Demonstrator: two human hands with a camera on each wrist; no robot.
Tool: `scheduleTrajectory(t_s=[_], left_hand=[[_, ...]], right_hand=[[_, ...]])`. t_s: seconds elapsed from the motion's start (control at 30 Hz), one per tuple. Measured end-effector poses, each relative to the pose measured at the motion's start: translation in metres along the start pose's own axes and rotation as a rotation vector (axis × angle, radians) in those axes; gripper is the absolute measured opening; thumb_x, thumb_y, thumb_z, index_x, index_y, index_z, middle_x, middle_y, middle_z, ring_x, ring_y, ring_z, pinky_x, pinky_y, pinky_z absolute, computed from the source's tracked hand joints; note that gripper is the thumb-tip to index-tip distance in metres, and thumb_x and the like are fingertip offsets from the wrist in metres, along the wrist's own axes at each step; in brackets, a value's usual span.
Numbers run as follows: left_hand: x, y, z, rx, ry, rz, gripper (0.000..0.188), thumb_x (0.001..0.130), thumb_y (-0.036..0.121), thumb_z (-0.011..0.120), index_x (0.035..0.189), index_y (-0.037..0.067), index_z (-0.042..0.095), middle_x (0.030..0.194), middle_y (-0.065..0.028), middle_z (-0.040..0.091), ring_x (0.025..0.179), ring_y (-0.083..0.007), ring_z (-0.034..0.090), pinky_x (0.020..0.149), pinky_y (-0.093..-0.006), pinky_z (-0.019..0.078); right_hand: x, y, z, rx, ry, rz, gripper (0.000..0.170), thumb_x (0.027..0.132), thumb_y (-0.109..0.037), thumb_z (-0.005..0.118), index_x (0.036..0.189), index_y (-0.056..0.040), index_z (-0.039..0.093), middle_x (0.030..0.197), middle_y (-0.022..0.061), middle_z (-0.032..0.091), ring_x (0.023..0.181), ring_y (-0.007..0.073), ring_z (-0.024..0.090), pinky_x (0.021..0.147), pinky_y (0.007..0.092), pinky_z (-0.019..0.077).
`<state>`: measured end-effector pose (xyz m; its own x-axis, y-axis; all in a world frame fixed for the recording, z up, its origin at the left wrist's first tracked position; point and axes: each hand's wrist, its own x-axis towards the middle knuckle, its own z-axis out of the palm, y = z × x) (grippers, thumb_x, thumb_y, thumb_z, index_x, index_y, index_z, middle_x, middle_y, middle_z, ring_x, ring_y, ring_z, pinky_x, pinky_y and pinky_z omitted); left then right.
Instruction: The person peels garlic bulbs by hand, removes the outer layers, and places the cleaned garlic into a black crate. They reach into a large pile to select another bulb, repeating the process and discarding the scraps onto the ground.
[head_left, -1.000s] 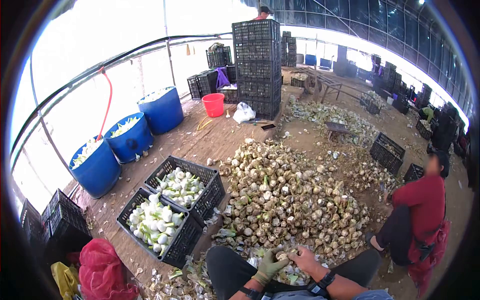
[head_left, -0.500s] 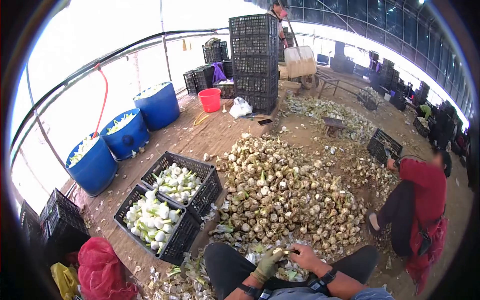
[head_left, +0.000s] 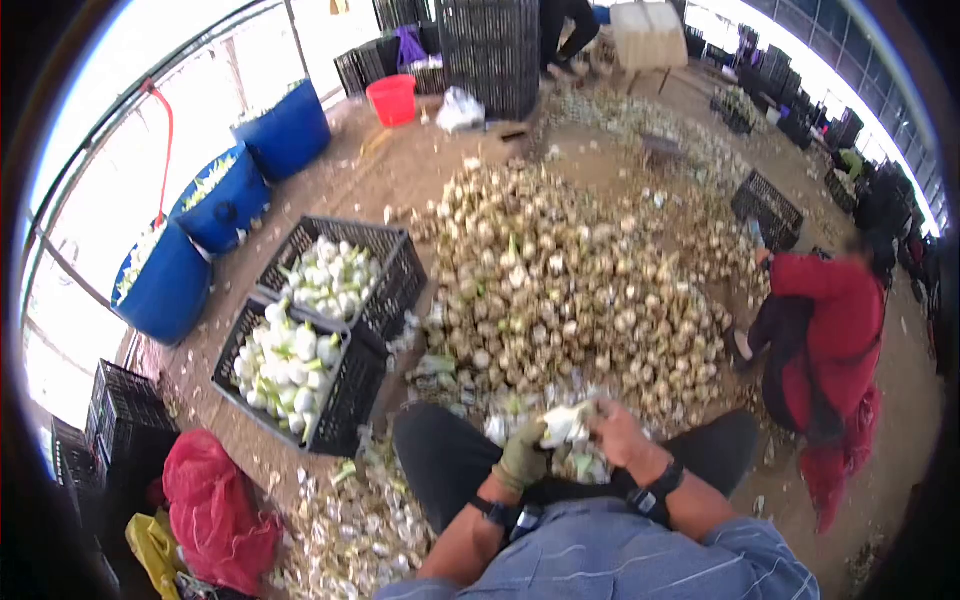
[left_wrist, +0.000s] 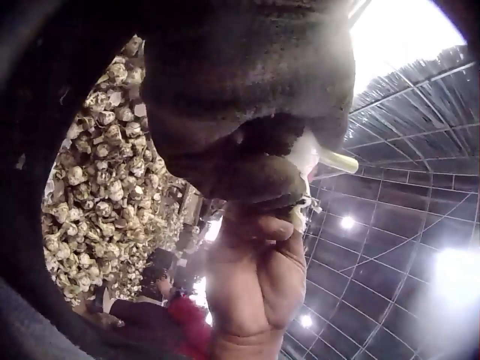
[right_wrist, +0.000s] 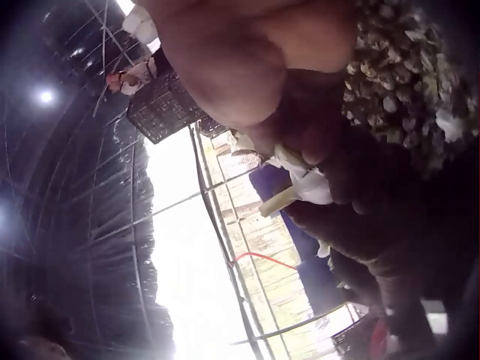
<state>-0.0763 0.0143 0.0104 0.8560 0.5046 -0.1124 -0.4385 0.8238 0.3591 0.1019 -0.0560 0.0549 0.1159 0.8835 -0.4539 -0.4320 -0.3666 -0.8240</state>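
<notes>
While two black crates [head_left: 354,402] hold white bulbs [head_left: 290,362], left hand [head_left: 523,458] and right hand [head_left: 622,434] grip a pale bulb [head_left: 567,425] between the knees [head_left: 432,440].
Pale pieces [head_left: 212,184] fill blue barrels [head_left: 170,288]; a brownish heap [head_left: 580,300] bars the way ahead.

Produce-handling shed | garlic heap [head_left: 570,290] | stacked black crates [head_left: 488,60] | blue barrels [head_left: 290,132] | gridded roof [left_wrist: 397,247]

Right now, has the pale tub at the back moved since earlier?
Yes: in the head view, the pale tub moved right, away from the crate stack.
</notes>
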Motion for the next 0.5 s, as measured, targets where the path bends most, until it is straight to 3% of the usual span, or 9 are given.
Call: scheduleTrajectory(t_s=[0.07, 0.13, 0.17, 0.27, 0.33, 0.4, 0.5], left_hand=[[-0.004, 0.003, 0.035, -0.032, 0.318, 0.051, 0.065, 0.082, 0.036, 0.068, 0.134, 0.003, 0.048, 0.109, -0.0086, 0.064, 0.079, -0.0168, 0.064, 0.06, -0.0266, 0.0526], [-0.001, 0.006, 0.006, 0.046, 0.048, 0.051, 0.063, 0.08, 0.031, 0.07, 0.134, 0.006, 0.05, 0.107, -0.0123, 0.065, 0.077, -0.0215, 0.066, 0.064, -0.0311, 0.0546], [-0.001, 0.01, 0.008, 0.047, 0.057, 0.043, 0.062, 0.079, 0.03, 0.071, 0.132, 0.005, 0.05, 0.105, -0.0121, 0.065, 0.076, -0.0212, 0.066, 0.063, -0.03, 0.0541], [-0.002, 0.011, 0.011, 0.031, 0.038, 0.048, 0.061, 0.075, 0.028, 0.075, 0.126, 0.004, 0.053, 0.097, -0.0112, 0.064, 0.071, -0.0199, 0.063, 0.06, -0.0267, 0.0521], [-0.001, 0.008, 0.004, -0.005, -0.024, 0.087, 0.058, 0.074, 0.027, 0.076, 0.123, 0.003, 0.055, 0.094, -0.0101, 0.064, 0.069, -0.0188, 0.061, 0.059, -0.0244, 0.0504], [-0.004, 0.011, 0.011, 0.102, 0.091, 0.105, 0.058, 0.075, 0.029, 0.077, 0.122, 0.003, 0.057, 0.094, -0.0054, 0.063, 0.071, -0.0137, 0.06, 0.06, -0.0224, 0.0489], [-0.003, 0.012, 0.011, 0.272, 0.176, 0.097, 0.06, 0.08, 0.038, 0.074, 0.126, 0.003, 0.056, 0.097, -0.001, 0.063, 0.077, -0.0089, 0.059, 0.061, -0.0228, 0.0495]], right_hand=[[-0.002, -0.007, 0.006, 0.185, 0.058, 0.005, 0.028, 0.095, -0.018, 0.062, 0.119, -0.0034, 0.055, 0.102, 0.0063, 0.066, 0.082, 0.0147, 0.065, 0.064, 0.0308, 0.0582], [0.002, -0.004, -0.001, 0.311, -0.031, -0.086, 0.025, 0.095, -0.013, 0.06, 0.118, -0.0041, 0.055, 0.101, 0.0065, 0.066, 0.08, 0.0164, 0.067, 0.063, 0.0307, 0.0598], [-0.004, -0.016, 0.006, 0.325, -0.041, -0.107, 0.023, 0.096, -0.012, 0.058, 0.118, -0.0039, 0.054, 0.099, 0.0074, 0.066, 0.081, 0.0174, 0.068, 0.064, 0.0307, 0.061], [-0.008, -0.022, 0.005, 0.424, 0.197, -0.125, 0.023, 0.097, -0.014, 0.057, 0.117, -0.0027, 0.055, 0.099, 0.0096, 0.066, 0.08, 0.0185, 0.068, 0.062, 0.0297, 0.0605], [0.002, -0.028, -0.017, 0.485, 0.215, -0.244, 0.023, 0.099, -0.012, 0.052, 0.119, -0.0019, 0.053, 0.102, 0.0095, 0.067, 0.084, 0.0181, 0.068, 0.065, 0.0277, 0.0594], [-0.002, -0.041, -0.025, -0.033, 0.217, -0.239, 0.029, 0.095, -0.011, 0.055, 0.123, -0.0021, 0.053, 0.102, 0.0101, 0.068, 0.085, 0.019, 0.068, 0.068, 0.0298, 0.0581], [-0.008, -0.022, -0.034, -1.247, 0.139, -0.277, 0.032, 0.09, -0.015, 0.062, 0.119, -0.0023, 0.058, 0.1, 0.0118, 0.068, 0.085, 0.0208, 0.067, 0.071, 0.0342, 0.0558]])
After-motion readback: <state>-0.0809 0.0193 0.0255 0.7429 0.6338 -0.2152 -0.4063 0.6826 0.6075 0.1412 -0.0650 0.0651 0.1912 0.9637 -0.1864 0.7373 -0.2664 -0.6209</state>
